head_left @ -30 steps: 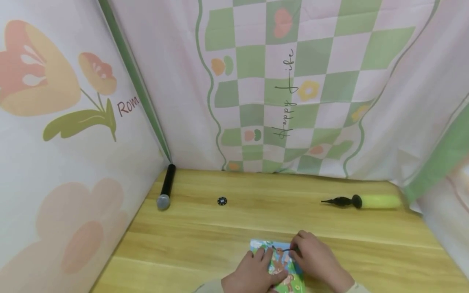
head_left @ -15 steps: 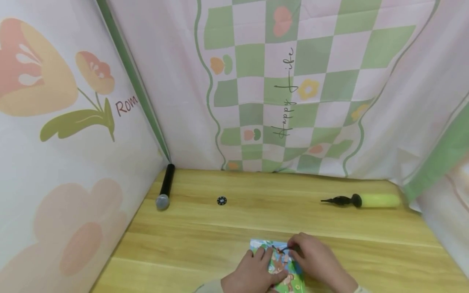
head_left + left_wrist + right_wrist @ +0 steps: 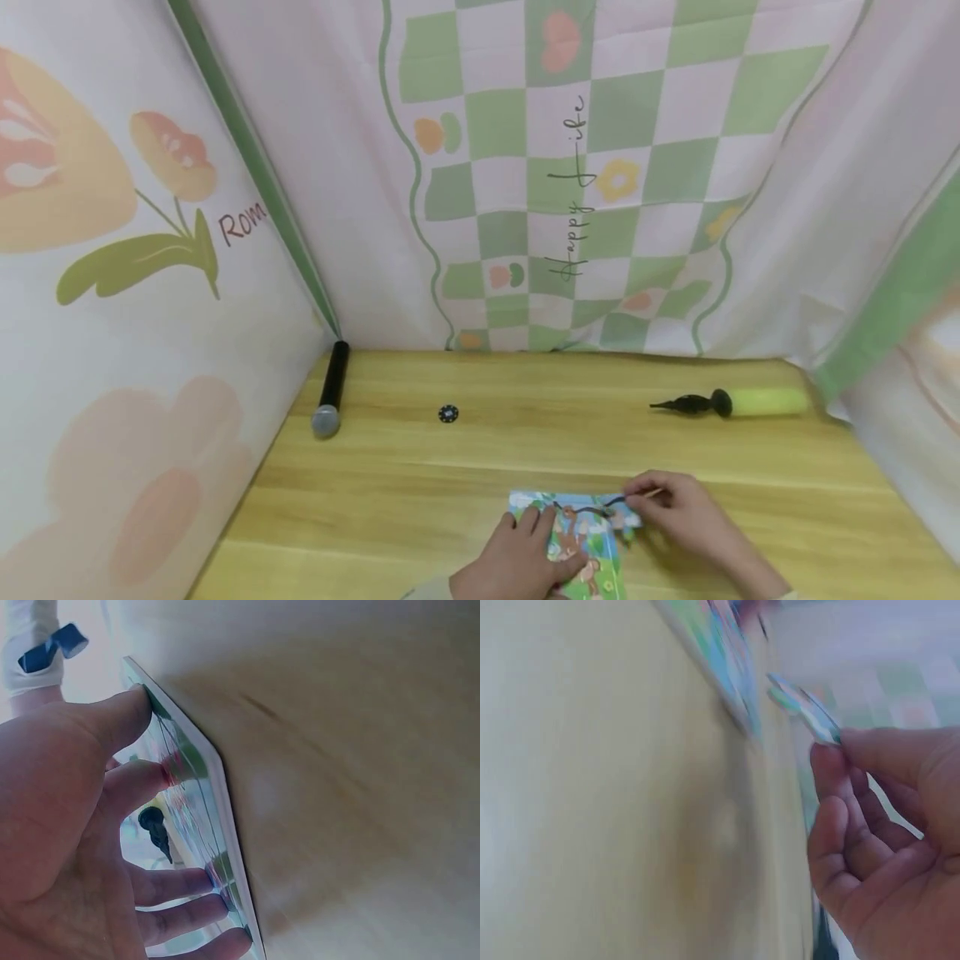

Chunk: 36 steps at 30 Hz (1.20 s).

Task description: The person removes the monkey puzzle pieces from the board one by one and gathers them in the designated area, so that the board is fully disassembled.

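A colourful jigsaw puzzle board [image 3: 592, 546], printed with brown animals on green and blue, lies on the table before me. My left hand [image 3: 517, 554] rests on its left part; the left wrist view has the thumb and spread fingertips pressing the board's face [image 3: 191, 799]. My right hand [image 3: 686, 512] holds a small puzzle piece [image 3: 624, 518] by its edge, at the board's upper right corner. In the right wrist view thumb and forefinger pinch that thin piece [image 3: 802, 709] in the air, apart from the blurred board [image 3: 716, 656].
A black microphone [image 3: 333, 387] with a grey head lies at the table's back left. Right of it is a round black-and-white chip [image 3: 448, 413]. A yellow hand pump [image 3: 765, 402] with a black nozzle lies at the back right. Printed curtains [image 3: 495, 125] enclose the table [image 3: 360, 517].
My right hand has moved right and drawn the puzzle piece up from the board's upper right corner. The left hand stays on the board. The head view has shifted slightly.
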{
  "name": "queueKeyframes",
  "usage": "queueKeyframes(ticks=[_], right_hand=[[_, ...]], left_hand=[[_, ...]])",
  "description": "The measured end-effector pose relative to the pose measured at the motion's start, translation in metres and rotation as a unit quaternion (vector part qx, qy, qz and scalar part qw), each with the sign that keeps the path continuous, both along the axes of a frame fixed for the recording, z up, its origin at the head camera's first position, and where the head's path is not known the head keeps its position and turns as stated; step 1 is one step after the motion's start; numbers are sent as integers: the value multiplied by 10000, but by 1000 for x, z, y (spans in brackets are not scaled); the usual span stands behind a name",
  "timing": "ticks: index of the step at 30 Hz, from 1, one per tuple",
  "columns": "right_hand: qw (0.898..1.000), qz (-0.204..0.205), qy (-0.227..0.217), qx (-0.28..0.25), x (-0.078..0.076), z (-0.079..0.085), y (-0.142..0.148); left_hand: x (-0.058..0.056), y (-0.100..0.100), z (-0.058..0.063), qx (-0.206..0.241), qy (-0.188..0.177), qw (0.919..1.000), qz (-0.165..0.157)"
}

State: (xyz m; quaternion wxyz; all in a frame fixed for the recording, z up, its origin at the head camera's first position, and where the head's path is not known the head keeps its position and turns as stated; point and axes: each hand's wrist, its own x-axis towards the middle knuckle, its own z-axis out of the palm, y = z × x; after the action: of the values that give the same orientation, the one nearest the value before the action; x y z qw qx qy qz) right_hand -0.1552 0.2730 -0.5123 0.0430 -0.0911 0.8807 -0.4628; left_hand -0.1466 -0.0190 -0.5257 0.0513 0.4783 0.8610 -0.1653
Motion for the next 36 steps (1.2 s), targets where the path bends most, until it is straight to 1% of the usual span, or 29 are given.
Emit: queueKeyframes(ticks=[1,4,6,7,9,12,16,20,24,27,29,32,34,36], right_hand=[[9999,-85,22,99,-2,2,14],[9978,-434,115,494,-5,7,62],[9939,-707,99,835,-5,8,93],[9911,-837,116,1029,-4,7,106],[9856,-996,131,1363,-3,5,129],[9794,-1069,229,1699,-2,-2,150],[9746,-1153,231,1908,-3,-10,157],[9723,-1238,154,1978,-4,-9,158],[9724,-1200,259,1983,-2,-7,158],[9719,-1172,335,2012,0,-8,158],[9713,-1185,348,2032,1,-9,159],[9714,-1224,406,1992,1,-10,159],[9729,-1173,427,1948,1,-10,156],[9768,-1075,362,1818,3,-9,148]], left_hand=[[0,-1,0,6,112,9999,-45],[2,-2,1,154,303,9993,-122],[3,-3,1,276,407,9987,-163],[3,-3,1,340,384,9986,-142],[4,-4,1,435,392,9982,-129],[4,-8,0,473,458,9978,-110],[5,-12,0,603,550,9965,-160],[4,-11,3,808,439,9956,-182],[5,-9,6,802,360,9961,-123],[7,-9,5,678,336,9971,-76],[8,-9,4,656,303,9974,-31],[7,-9,-1,714,438,9964,-91],[7,-10,-5,873,472,9950,-147],[7,-11,-9,1024,496,9933,-225]])
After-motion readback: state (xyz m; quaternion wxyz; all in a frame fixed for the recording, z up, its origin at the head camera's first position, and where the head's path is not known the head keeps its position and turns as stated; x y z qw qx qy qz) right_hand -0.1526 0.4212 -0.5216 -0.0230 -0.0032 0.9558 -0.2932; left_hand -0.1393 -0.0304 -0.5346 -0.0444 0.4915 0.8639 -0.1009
